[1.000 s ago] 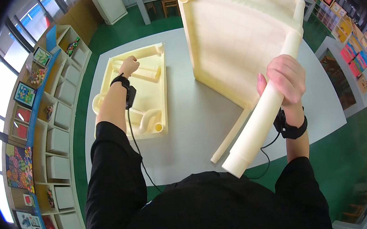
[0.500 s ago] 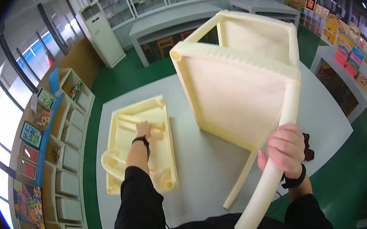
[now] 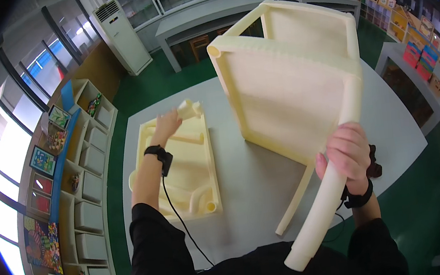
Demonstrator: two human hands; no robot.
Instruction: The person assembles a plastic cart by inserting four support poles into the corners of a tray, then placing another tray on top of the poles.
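Observation:
My left hand (image 3: 166, 127) is closed on a short cream plastic tube (image 3: 188, 110), raised over the far end of a cream tray-like panel (image 3: 212, 163). That panel lies hollow side up on the table at left, with several cream tubes in it, some curved. My right hand (image 3: 347, 150) wraps round a thick cream tube leg (image 3: 316, 219) that slants toward me. The leg belongs to a large cream plastic frame with a near panel (image 3: 285, 92) and a far panel (image 3: 306, 32), tilted over the table. A thinner-looking leg (image 3: 295, 199) extends from its lower corner.
The grey table (image 3: 255, 204) carries both pieces. A small dark brown object (image 3: 374, 160) lies beyond my right hand. A cable (image 3: 183, 223) hangs from the left wristband (image 3: 159, 159). Low shelves (image 3: 84, 188) run along the left; a second grey table (image 3: 206, 17) stands behind.
My left hand has come up from inside the tray-like panel with a tube in it, toward the far end. The right hand still grips the leg; the large frame has shifted slightly.

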